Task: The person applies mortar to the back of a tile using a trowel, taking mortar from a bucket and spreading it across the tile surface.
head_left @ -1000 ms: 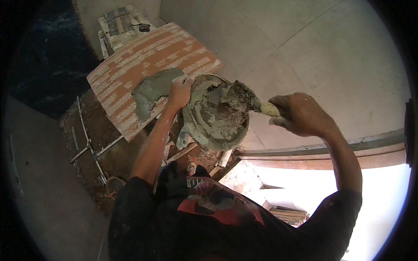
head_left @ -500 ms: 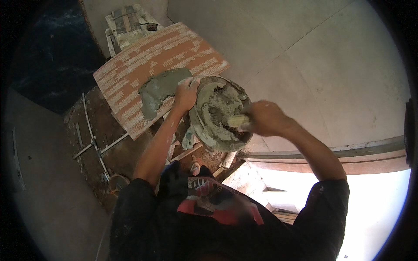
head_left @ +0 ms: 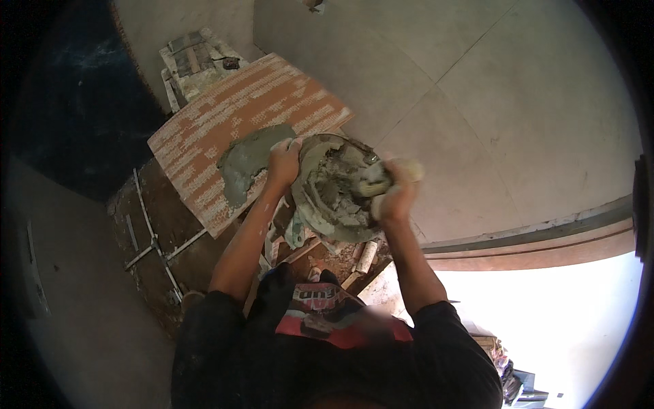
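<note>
- Beside the large orange panel (head_left: 204,129), in front of the person: the bucket (head_left: 310,217), its mouth facing up toward the camera, and the mortar (head_left: 338,183) inside it.
- Left hand (head_left: 285,163): fingers curled closed over the bucket's left rim, thumb detail too small to read.
- Right hand (head_left: 397,198): closed in a fist around a tool (head_left: 411,170) at the bucket's right side. Pale handle, blurred; the working end is lost among the mortar, so its shape cannot be told.
- Step in hand (judged): working or scooping mortar in the bucket, one hand steadying, the other digging.
- Next move (judged): calls for a firm rim hold against the push of the tool, and a level wrist if a load is lifted out, since loose lumps could drop.
- Mortar, texture: grey-green, stiff and clotted, heaped unevenly, with a thick smear around the inner wall. Likely heavy and sticky to lift.
- Mortar patch (head_left: 248,163) on the panel: smoother, wet-looking, ragged outline.
- Panel: flat, broad, straight-edged but bent by the lens; orange face broken by pale, dashed, rough-looking bands.
- Nearby: thin pale pipes (head_left: 155,240) crossing on brown earth (head_left: 178,255); a short cream cylinder (head_left: 366,258) below the bucket.
</note>
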Motion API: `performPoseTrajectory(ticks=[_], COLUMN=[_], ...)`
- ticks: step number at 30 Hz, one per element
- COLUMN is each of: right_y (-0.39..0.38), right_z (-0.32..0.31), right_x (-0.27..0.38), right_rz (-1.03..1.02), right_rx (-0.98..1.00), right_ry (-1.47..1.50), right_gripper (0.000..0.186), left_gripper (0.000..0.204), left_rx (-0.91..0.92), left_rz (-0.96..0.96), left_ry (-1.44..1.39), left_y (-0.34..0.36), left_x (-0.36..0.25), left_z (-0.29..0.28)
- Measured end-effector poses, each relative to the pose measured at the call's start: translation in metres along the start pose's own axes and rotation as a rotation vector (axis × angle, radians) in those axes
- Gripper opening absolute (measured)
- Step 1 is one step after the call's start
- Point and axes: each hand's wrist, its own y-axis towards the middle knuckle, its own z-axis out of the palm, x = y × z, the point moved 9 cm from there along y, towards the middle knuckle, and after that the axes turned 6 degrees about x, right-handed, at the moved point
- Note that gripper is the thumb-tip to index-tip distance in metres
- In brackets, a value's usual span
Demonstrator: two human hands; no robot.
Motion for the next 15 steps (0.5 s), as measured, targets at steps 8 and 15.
performPoseTrajectory(ticks=[8,15], right_y=[0.069,0.042], right_z=[-0.022,0.026], right_x=[0.067,-0.03], right_rz=[-0.56,-0.096], right_rx=[0.047,0.146], right_ry=[-0.51,-0.326], right_gripper=[0.013,0.012], left_gripper=[0.038,0.035], left_rx=[-0.033,-0.068], left_rz=[0.049,0.107], left_ry=[-0.025,0.081], left_y=[0.014,0.007], left_x=[0.012,0.0], left_z=[0.005,-0.002])
